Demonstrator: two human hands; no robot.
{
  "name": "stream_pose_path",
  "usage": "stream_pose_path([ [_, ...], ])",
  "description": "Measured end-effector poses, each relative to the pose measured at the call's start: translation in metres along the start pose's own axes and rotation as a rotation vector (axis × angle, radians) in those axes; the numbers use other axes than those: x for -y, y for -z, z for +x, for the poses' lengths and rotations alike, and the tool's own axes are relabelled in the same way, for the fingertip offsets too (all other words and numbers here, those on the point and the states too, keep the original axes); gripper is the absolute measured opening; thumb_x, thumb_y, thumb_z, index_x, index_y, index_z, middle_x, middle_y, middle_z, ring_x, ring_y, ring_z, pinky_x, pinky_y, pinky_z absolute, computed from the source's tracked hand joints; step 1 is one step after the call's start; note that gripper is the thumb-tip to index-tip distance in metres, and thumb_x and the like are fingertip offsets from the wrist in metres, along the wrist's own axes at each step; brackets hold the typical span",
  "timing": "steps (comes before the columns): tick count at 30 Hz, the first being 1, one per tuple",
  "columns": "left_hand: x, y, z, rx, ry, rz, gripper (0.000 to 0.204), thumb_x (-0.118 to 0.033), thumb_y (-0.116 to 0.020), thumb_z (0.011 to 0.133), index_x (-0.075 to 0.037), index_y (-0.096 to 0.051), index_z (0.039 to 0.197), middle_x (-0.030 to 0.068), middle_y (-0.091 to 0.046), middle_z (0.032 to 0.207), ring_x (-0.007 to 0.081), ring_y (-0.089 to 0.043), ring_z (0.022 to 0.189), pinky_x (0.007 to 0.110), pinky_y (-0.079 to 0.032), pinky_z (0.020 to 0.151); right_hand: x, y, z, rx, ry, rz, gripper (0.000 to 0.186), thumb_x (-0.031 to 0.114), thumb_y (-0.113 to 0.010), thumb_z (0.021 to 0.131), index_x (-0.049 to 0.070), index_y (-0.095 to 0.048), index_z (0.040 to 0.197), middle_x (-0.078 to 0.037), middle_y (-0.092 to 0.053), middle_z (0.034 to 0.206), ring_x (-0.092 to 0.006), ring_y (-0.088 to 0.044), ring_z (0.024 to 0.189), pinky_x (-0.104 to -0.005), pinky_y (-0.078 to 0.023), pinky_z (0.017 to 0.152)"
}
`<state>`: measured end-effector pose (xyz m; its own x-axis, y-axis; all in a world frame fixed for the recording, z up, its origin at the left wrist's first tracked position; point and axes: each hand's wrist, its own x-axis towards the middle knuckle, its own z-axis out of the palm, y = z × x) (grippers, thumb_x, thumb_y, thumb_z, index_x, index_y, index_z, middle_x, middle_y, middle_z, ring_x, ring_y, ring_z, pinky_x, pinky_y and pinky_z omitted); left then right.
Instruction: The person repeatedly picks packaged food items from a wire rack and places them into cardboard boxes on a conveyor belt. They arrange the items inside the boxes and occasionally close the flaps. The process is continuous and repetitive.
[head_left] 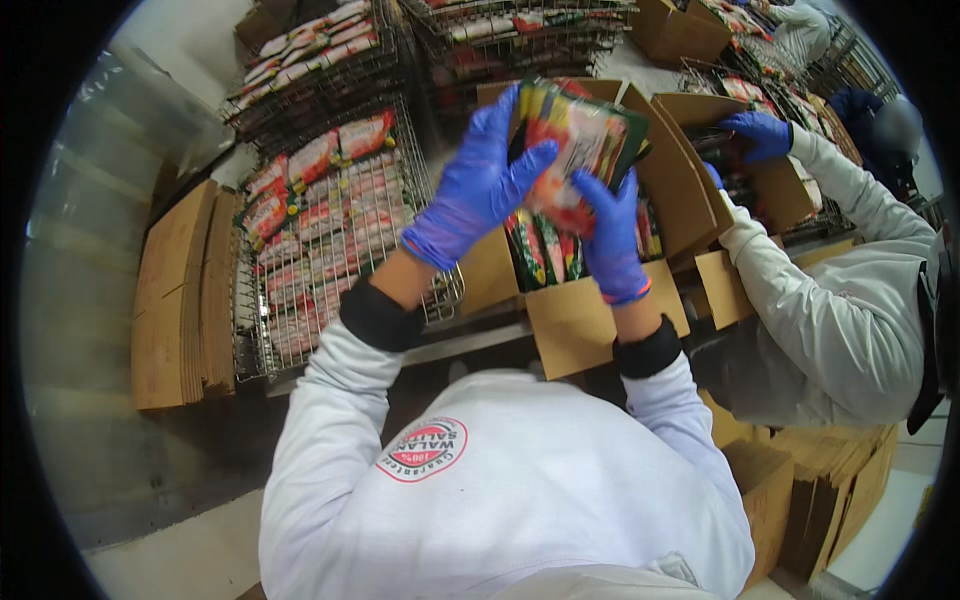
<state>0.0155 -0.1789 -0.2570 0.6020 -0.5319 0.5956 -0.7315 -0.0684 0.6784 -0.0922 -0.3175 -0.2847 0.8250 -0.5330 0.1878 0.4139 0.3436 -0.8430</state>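
My left hand (480, 180), in a blue glove, grips the left side of several flat red, white and green packs (575, 150) held together. My right hand (612, 225), also blue-gloved, closes on their lower right part. The packs are tilted above an open cardboard box (595, 310), in which similar packs (535, 250) stand on edge. Left of the box, a wire basket (440, 280) holds rows of the same packs (315, 160).
Flattened cartons (175, 290) lean at the left. More loaded baskets (310, 45) are stacked behind. At the right, a co-worker's blue-gloved hand (755, 130) reaches into another box (780, 190); other people (805, 30) are beyond. More cardboard (830, 500) lies at the lower right.
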Motion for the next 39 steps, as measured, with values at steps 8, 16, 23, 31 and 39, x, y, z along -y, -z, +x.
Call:
stream_pose_path([
  [8,0.065,0.132,-0.048,-0.152,0.360,-0.104,0.063,-0.035,-0.064,0.094,-0.007,-0.039,0.145,0.0179,-0.052,0.133,0.0237,-0.054,0.119,0.036,-0.047,0.096,-0.082,0.033,0.085,-0.134,0.019,-0.980,0.067,0.035,-0.075,0.082,-0.001,-0.041,0.126,-0.021,-0.064,0.112,-0.0324,-0.064,0.106,-0.0428,-0.053,0.088],
  [16,0.201,0.263,-0.108,-0.093,0.619,0.293,0.066,-0.040,-0.067,0.090,-0.006,-0.044,0.142,0.0197,-0.055,0.130,0.0290,-0.058,0.116,0.038,-0.045,0.099,-0.168,-0.020,0.103,0.125,-0.417,-1.488,0.113,0.069,-0.074,0.067,-0.012,-0.035,0.138,-0.034,-0.055,0.127,-0.0443,-0.057,0.118,-0.0445,-0.047,0.099],
  [23,0.297,0.369,-0.068,0.412,0.718,1.042,0.101,-0.058,-0.080,0.062,-0.009,-0.042,0.143,0.0181,-0.050,0.141,0.0369,-0.050,0.128,0.043,-0.040,0.107,-0.152,-0.010,0.115,0.177,-0.672,-1.148,0.110,0.057,-0.084,0.065,-0.013,-0.038,0.136,-0.025,-0.058,0.125,-0.0256,-0.062,0.109,-0.0353,-0.053,0.087],
  [31,0.304,0.402,-0.053,0.717,0.773,0.803,0.109,-0.045,-0.090,0.052,0.005,-0.043,0.136,0.0249,-0.058,0.129,0.0382,-0.057,0.119,0.041,-0.046,0.101,-0.098,-0.052,0.037,-0.046,-0.026,-0.832,0.055,0.019,-0.065,0.093,0.001,-0.045,0.141,-0.013,-0.049,0.142,-0.0210,-0.049,0.127,-0.0304,-0.040,0.105],
  [39,0.301,0.376,-0.054,0.884,0.793,0.831,0.107,-0.040,-0.091,0.045,-0.013,-0.047,0.138,0.0252,-0.060,0.120,0.0399,-0.057,0.115,0.042,-0.047,0.096,-0.020,0.001,-0.083,-0.429,0.066,-0.650,0.035,0.007,-0.050,0.099,-0.004,-0.052,0.132,-0.011,-0.056,0.132,-0.0169,-0.054,0.122,-0.0298,-0.044,0.104],
])
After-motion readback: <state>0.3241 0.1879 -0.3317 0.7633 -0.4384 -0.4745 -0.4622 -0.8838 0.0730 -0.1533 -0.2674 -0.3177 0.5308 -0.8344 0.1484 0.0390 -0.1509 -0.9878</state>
